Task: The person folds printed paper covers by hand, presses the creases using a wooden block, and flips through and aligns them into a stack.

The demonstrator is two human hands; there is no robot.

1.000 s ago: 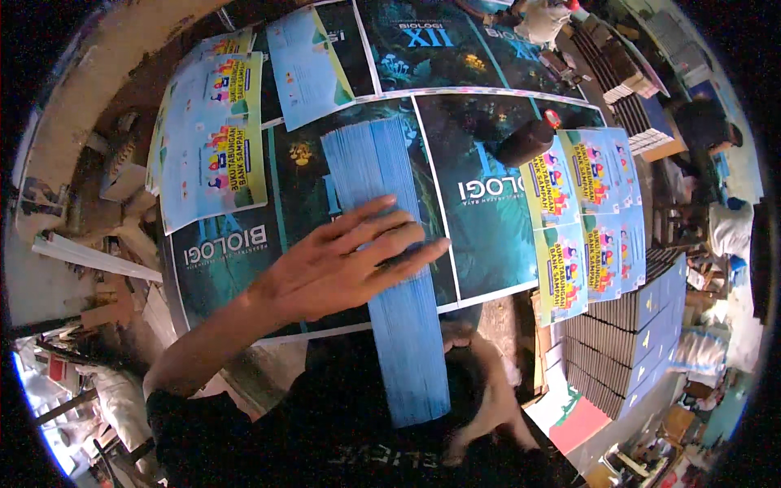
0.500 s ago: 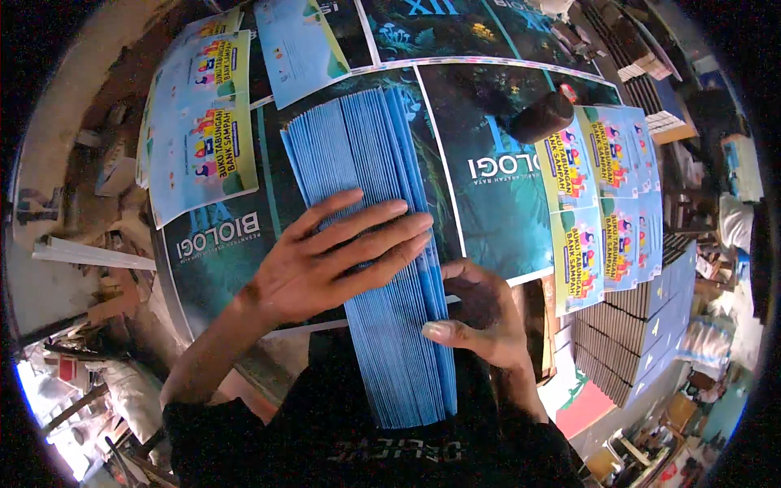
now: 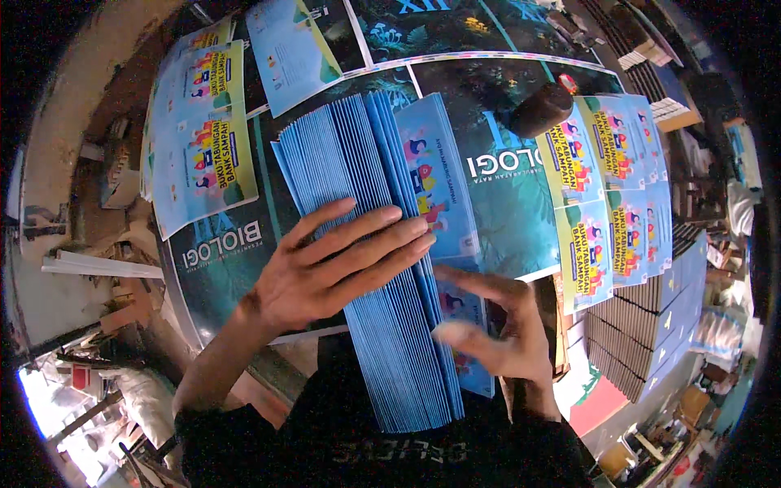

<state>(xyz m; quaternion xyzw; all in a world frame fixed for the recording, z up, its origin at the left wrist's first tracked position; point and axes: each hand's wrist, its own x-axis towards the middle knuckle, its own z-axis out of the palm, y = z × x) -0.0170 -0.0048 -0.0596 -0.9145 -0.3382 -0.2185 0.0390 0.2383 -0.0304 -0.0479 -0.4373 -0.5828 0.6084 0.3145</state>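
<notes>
A long row of thin blue folded booklets (image 3: 394,350) stands packed edge-up, running from the printed sheets toward my body. My left hand (image 3: 338,260) lies across it, fingers stretched out over the spines. One booklet with a colourful cartoon cover (image 3: 431,171) leans out flat along the row's right side. Over its lower half is my right hand (image 3: 508,325), thumb and index finger apart. That thumb is blurred beside the row's right edge, and the remaining fingers are partly hidden.
Large dark-green printed cover sheets (image 3: 512,220) cover the table. Printed blue-and-yellow sheets (image 3: 191,163) lie at left, with more sheets (image 3: 590,252) at right. A dark rounded block (image 3: 543,110) sits on the right sheets' upper corner. Stacked dark-edged books (image 3: 630,333) stand at lower right.
A booklet has tipped out to the right of the row, showing its cover. My right hand has moved slightly right, and its index finger is straighter. My left hand stays on the row.
</notes>
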